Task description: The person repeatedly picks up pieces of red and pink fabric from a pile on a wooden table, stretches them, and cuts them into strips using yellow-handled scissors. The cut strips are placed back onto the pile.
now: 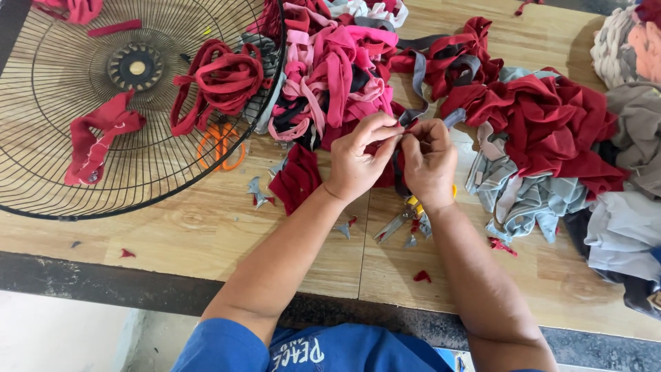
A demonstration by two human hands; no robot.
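Both hands meet mid-worktop, left hand (354,162) and right hand (430,162) pinching a grey fabric strip (417,89), seemingly knotting it, with only a few red strips (220,79) on the fan guard (41,103) and heaps of fabric (551,117) unused.

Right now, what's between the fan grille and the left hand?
In the head view, a folded dark red cloth piece lies on the wooden table between the fan grille and the left hand, with small grey scraps beside it.
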